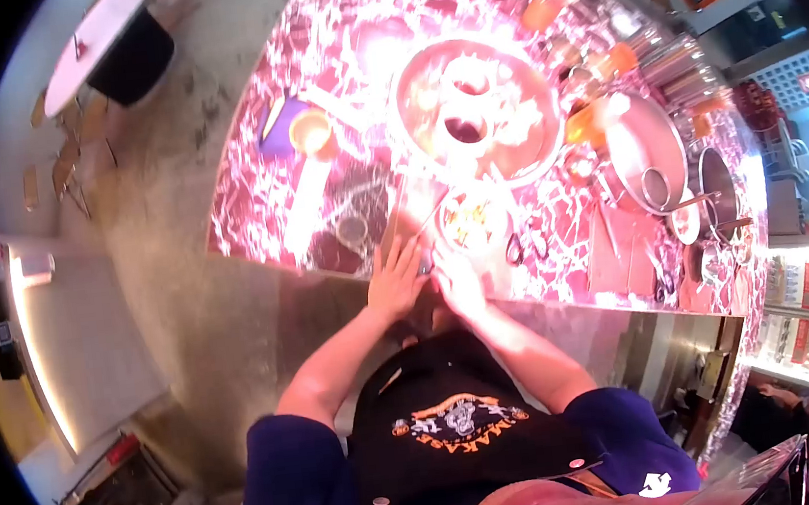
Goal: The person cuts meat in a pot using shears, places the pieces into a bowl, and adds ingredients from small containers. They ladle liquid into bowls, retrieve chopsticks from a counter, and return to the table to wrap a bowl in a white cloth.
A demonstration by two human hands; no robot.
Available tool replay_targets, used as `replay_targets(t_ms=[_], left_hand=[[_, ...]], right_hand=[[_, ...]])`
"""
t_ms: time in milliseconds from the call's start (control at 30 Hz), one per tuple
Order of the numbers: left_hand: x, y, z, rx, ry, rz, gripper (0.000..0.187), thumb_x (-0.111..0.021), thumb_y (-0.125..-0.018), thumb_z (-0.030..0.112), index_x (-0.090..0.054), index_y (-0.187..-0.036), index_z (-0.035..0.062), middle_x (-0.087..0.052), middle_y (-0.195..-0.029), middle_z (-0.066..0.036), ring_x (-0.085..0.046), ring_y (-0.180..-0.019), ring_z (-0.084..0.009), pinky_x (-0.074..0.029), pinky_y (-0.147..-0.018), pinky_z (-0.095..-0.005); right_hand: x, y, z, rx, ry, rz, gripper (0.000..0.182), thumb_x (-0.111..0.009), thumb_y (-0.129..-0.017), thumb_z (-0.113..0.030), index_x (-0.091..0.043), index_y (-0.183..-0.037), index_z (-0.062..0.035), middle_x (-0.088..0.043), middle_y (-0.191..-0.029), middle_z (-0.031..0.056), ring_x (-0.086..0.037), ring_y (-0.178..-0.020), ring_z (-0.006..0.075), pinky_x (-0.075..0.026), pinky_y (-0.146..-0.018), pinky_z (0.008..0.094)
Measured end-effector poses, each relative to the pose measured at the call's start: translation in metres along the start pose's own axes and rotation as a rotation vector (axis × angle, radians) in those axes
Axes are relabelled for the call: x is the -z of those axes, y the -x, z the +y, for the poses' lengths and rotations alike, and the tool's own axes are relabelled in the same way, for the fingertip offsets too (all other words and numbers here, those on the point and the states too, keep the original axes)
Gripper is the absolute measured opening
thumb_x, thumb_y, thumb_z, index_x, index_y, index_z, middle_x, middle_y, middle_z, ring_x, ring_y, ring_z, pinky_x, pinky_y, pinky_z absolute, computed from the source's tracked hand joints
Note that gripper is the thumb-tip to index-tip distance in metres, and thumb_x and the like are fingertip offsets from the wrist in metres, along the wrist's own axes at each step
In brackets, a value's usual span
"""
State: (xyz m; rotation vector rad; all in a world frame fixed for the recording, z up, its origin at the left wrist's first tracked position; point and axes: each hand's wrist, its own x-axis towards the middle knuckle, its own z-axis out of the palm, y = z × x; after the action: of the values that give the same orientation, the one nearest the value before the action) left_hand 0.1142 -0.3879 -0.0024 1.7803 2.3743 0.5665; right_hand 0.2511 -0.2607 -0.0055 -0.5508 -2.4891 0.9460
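Note:
My left hand point(398, 281) lies at the near edge of the counter with its fingers stretched out and apart, over a pale flat sheet or board point(418, 197). Close beside it is my right hand point(459, 284), its fingers washed out by glare. A small greyish spot shows between the two hands; I cannot make out what it is. Just beyond the right hand stands a round bowl point(472, 221) of mixed, chopped-looking food. Dark-handled scissors point(527, 246) lie to the right of that bowl.
A wide round tray point(408, 119) holds two dark-filled bowls behind the food bowl. Large pots point(645, 143) and a ladle point(655, 189) crowd the right side. A cup point(312, 134) stands by a purple item point(278, 128) at left. Brown flat pieces point(622, 254) lie at front right.

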Motion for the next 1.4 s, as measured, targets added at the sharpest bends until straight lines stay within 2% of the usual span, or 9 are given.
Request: replay_targets(t_ms=[567,800,1133,1167,1200,1233,1267,1333,1400], left_hand=[[0.038,-0.022,0.0,-0.083,0.174,0.115,0.049,-0.072,-0.073,0.031,-0.056,-0.115,0.0118,-0.058,-0.116,-0.011,-0.051,-0.111,-0.0336,-0.037,-0.097,-0.0462],[0.088,-0.029,-0.055,-0.006,0.278,0.316,0.037,-0.073,-0.072,0.023,-0.057,-0.102,0.0112,-0.06,-0.097,-0.009,-0.057,-0.095,-0.0317,-0.041,-0.086,-0.0446],[0.077,-0.032,-0.132,-0.205,0.351,0.138,0.054,-0.068,-0.07,0.011,-0.051,-0.121,0.0042,-0.057,-0.11,-0.022,-0.056,-0.099,-0.0384,-0.045,-0.086,-0.0459],[0.084,-0.031,-0.125,-0.145,0.378,0.081,0.053,-0.069,-0.075,0.017,-0.049,-0.122,0.0037,-0.06,-0.104,-0.022,-0.059,-0.095,-0.0398,-0.048,-0.081,-0.0467],[0.089,-0.031,-0.118,0.158,0.228,-0.349,0.051,-0.069,-0.078,0.022,-0.049,-0.121,0.0038,-0.063,-0.088,-0.022,-0.061,-0.079,-0.0416,-0.051,-0.068,-0.0472],[0.049,-0.021,-0.144,-0.082,0.285,-0.063,0.05,-0.067,-0.082,0.028,-0.049,-0.12,0.0015,-0.063,-0.074,-0.016,-0.061,-0.063,-0.0366,-0.049,-0.056,-0.0459],[0.08,-0.021,-0.116,0.168,0.783,-0.316,0.041,-0.064,-0.087,0.025,-0.052,-0.117,-0.0006,-0.062,-0.073,-0.012,-0.06,-0.061,-0.0297,-0.049,-0.056,-0.0434],[0.106,-0.022,-0.076,-0.048,0.576,-0.026,0.042,-0.064,-0.09,0.019,-0.051,-0.121,-0.0064,-0.06,-0.095,-0.02,-0.059,-0.085,-0.0312,-0.051,-0.075,-0.0408],[0.045,-0.037,-0.151,-0.224,0.292,-0.026,0.067,-0.068,-0.087,0.025,-0.037,-0.133,-0.0126,-0.053,-0.116,-0.029,-0.056,-0.102,-0.0381,-0.046,-0.092,-0.0445]], right_hand=[[0.016,0.028,0.008,0.068,-0.177,-0.103,0.047,-0.066,-0.085,-0.012,-0.052,-0.128,0.0018,-0.053,-0.133,0.0217,-0.049,-0.124,0.0374,-0.039,-0.105,0.041],[0.059,0.106,-0.027,-0.501,-0.278,-0.033,0.039,-0.063,-0.092,-0.011,-0.055,-0.129,-0.0026,-0.064,-0.117,0.0141,-0.063,-0.103,0.0168,-0.051,-0.088,0.0299],[-0.09,0.343,-0.097,-1.414,-0.259,0.325,0.038,-0.065,-0.09,-0.023,-0.061,-0.119,0.0,-0.067,-0.11,0.0122,-0.063,-0.105,0.02,-0.048,-0.092,0.0324],[-0.113,0.369,-0.115,-1.522,-0.273,0.371,0.039,-0.064,-0.09,-0.027,-0.061,-0.118,0.0003,-0.067,-0.11,0.0136,-0.063,-0.105,0.0214,-0.048,-0.092,0.0334],[-0.133,0.384,-0.141,-1.572,-0.342,0.442,0.038,-0.062,-0.09,-0.029,-0.063,-0.114,0.0002,-0.067,-0.111,0.0149,-0.063,-0.106,0.0228,-0.048,-0.092,0.034],[-0.149,0.391,-0.162,-1.619,-0.406,0.526,0.039,-0.06,-0.091,-0.032,-0.065,-0.111,0.0001,-0.067,-0.112,0.0161,-0.063,-0.106,0.0242,-0.048,-0.093,0.0347],[-0.136,0.368,-0.199,-1.751,-0.57,0.554,0.037,-0.06,-0.091,-0.034,-0.067,-0.108,-0.0018,-0.069,-0.102,0.0119,-0.064,-0.096,0.0208,-0.05,-0.086,0.033],[-0.138,0.338,-0.25,-1.84,-0.626,0.593,0.038,-0.059,-0.091,-0.039,-0.07,-0.102,-0.0039,-0.071,-0.092,0.0079,-0.066,-0.084,0.0197,-0.052,-0.079,0.0341],[-0.183,0.352,-0.264,-1.827,-0.414,0.547,0.041,-0.059,-0.09,-0.043,-0.071,-0.097,-0.0041,-0.071,-0.09,0.0085,-0.066,-0.081,0.0233,-0.051,-0.078,0.0391]])
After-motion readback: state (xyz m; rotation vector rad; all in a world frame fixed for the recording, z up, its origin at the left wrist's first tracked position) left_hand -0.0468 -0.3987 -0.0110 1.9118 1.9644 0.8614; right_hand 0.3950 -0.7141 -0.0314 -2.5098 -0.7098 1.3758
